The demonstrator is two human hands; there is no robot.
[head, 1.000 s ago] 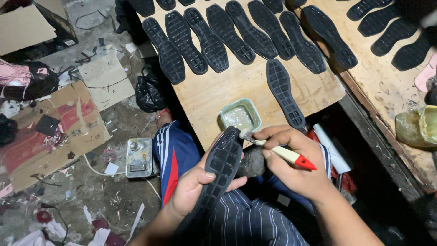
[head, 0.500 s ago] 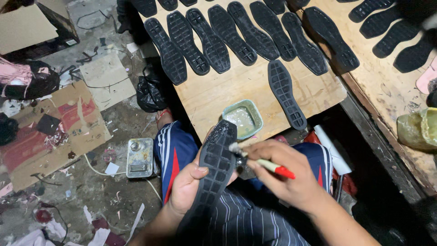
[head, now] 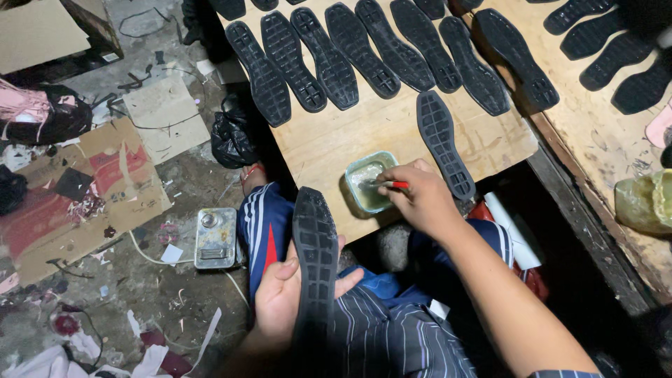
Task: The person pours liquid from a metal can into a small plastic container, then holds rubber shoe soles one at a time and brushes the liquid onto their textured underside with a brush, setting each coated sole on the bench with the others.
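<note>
Looking from the left, flattened cardboard lay on the dirty floor among paper scraps, and a small grey metal box sat just beside my knee. My left hand was cupped under a black rubber shoe sole, tread side up, with my thumb pressed on its left edge and my fingertips showing past its right edge; the sole rested over my lap, its toe pointing away from me toward the wooden board. A black plastic bag sat on the floor against that board's left edge. Farther right, a small pale green tub stood near the board's front edge, holding a wet, pale liquid. My right hand was closed around a red-handled brush, fingers pinched tight on the handle, with the bristle end dipped into the tub. Just beyond my knuckles a single sole lay on the board, apart from the row of black soles lined up side by side along the far part. At the far right edge, a yellowish translucent container sat on another wooden surface.
</note>
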